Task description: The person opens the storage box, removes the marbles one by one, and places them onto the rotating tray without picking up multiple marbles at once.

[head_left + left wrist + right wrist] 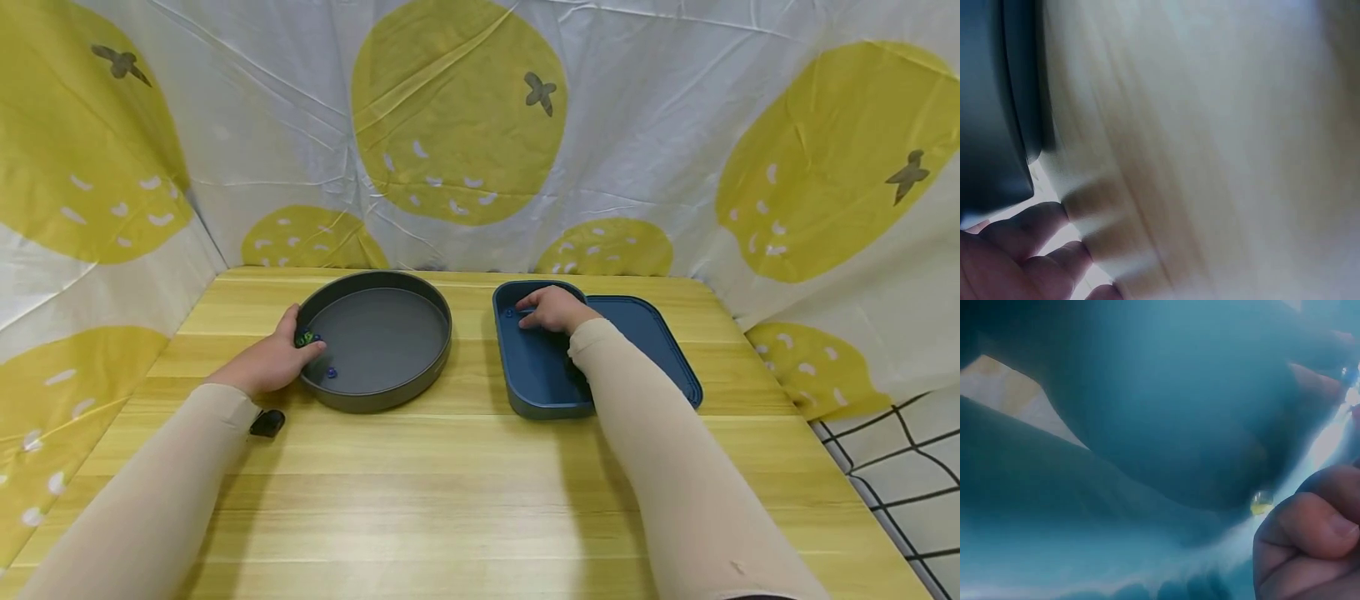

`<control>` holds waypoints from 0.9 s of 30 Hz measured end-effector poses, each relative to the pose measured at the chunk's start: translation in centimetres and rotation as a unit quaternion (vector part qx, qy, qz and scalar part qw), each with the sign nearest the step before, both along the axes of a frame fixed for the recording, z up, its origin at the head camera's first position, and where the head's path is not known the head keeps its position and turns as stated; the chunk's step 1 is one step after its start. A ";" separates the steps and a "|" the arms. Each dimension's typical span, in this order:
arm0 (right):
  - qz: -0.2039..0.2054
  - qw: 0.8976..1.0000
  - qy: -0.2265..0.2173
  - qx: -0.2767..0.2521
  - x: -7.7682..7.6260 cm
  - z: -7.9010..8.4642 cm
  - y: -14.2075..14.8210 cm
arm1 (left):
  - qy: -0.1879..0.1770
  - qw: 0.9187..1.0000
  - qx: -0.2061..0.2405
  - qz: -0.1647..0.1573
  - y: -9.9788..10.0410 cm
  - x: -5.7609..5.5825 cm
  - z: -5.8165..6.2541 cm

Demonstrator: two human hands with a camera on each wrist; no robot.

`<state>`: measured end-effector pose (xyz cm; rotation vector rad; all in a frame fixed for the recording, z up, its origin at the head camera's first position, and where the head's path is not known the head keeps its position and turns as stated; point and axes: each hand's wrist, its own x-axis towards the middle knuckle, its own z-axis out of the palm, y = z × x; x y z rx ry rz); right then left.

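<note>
A round dark grey pan (375,393) stands at the left of the table. My left hand (273,360) holds its left rim, the thumb reaching inside and the other fingers outside. Several small green and blue marbles (306,337) cluster by that thumb, and one blue marble (332,372) lies apart. In the left wrist view, fingertips (1054,212) touch the wood beside the pan wall (997,125). My right hand (553,310) reaches into a blue rectangular box (536,367), thumb and forefinger apart near a blue marble (509,312). A clear-yellow marble (1262,503) shows beside curled fingers in the right wrist view.
A flat blue lid-like tray (645,333) lies against the box's right side. The wooden table (450,500) ends at a patterned white-and-yellow curtain (457,125). Black wire grid (900,475) stands beyond the right edge. A small black device (267,423) sits under my left wrist.
</note>
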<state>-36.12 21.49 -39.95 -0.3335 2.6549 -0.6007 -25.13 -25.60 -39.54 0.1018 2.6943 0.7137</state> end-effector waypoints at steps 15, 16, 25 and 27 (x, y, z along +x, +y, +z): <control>0.079 0.997 0.012 0.016 0.1 -0.6 -1.5 | 0.002 1.000 -0.006 -0.003 0.0 0.0 0.1; 0.082 0.996 0.015 0.014 0.0 -0.7 -1.6 | 0.002 1.000 -0.007 -0.002 0.0 0.0 0.0; 0.092 0.996 0.000 0.009 0.3 -1.0 -1.8 | 0.001 1.000 -0.007 0.001 -0.1 0.0 -0.1; 0.096 0.995 -0.004 0.009 0.4 -0.9 -1.8 | 0.001 1.000 -0.008 0.000 -0.2 0.0 -0.1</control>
